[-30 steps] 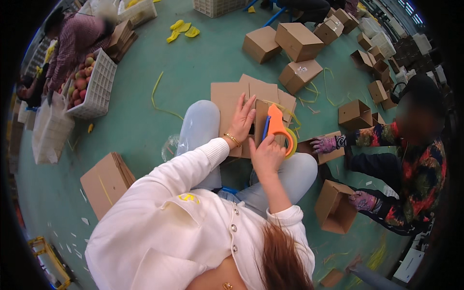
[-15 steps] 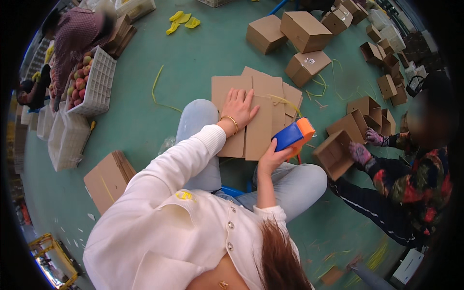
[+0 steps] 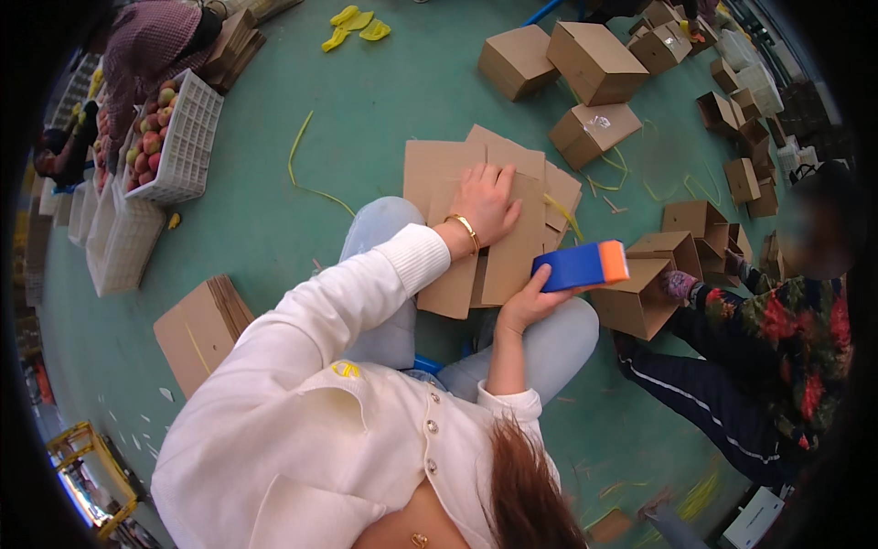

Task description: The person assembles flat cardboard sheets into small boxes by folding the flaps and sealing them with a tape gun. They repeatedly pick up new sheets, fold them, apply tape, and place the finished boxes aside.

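A stack of flattened cardboard boxes (image 3: pixel 512 261) lies before my bent knees, its sheets fanned at different angles. My left hand (image 3: pixel 487 203) rests on the top sheet with its fingers stretched over the cardboard, grasping nothing. In my right hand (image 3: pixel 526 306) is a blue-and-orange handheld tool (image 3: pixel 576 265), held by its lower part above the stack's right edge. Its exact kind is unclear, and my fingers and the blue body hide its grip. A yellow strap (image 3: pixel 562 215) sticks out from the right side of the stack.
At right a co-worker's gloved hand (image 3: pixel 679 285) reaches into an open carton (image 3: pixel 631 302). Closed cartons (image 3: pixel 594 64) stand ahead to the right. A white crate of apples (image 3: pixel 187 137) is at far left. Folded cardboard (image 3: pixel 201 334) lies by my left side.
My left hand has slid right across the cardboard, and the top sheets have shifted and turned slightly. The tool has swung from slanting upward to nearly level, its orange end pointing right.
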A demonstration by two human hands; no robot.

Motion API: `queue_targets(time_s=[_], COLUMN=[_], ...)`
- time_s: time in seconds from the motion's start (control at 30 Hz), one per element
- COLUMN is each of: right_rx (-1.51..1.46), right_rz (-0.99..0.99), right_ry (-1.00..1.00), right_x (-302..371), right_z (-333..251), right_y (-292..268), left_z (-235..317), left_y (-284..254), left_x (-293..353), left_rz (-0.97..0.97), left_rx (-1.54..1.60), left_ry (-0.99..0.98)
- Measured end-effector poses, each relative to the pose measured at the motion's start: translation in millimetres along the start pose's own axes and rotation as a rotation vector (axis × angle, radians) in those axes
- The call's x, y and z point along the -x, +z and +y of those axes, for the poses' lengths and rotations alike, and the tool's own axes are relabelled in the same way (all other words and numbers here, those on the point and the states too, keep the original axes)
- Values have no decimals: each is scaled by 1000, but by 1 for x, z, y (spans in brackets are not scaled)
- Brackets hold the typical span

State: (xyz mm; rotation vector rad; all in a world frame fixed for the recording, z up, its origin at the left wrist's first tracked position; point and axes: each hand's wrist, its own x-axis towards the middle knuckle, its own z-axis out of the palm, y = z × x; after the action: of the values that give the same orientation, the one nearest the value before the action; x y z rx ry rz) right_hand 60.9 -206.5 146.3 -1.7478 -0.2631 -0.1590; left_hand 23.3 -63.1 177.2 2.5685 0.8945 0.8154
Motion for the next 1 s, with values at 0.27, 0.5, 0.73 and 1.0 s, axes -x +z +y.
queue_targets(time_s=[0.27, 0.5, 0.73, 1.0], right_rx=[259, 642, 495, 252], right_rz=[-172, -342, -337, -385], right_ry=[-123, -507, -477, -50], right_x=[-47, -79, -67, -84], right_z=[20, -16, -1, -12], right_y=[18, 59, 59, 57], left_z=[-18, -20, -46, -48], left_y=[30, 38, 12, 7], left_x=[-35, -36, -25, -22], left_rz=[73, -101, -205, -224], left_rx=[17, 32, 14, -78], left_ry=[-14, -39, 70, 153])
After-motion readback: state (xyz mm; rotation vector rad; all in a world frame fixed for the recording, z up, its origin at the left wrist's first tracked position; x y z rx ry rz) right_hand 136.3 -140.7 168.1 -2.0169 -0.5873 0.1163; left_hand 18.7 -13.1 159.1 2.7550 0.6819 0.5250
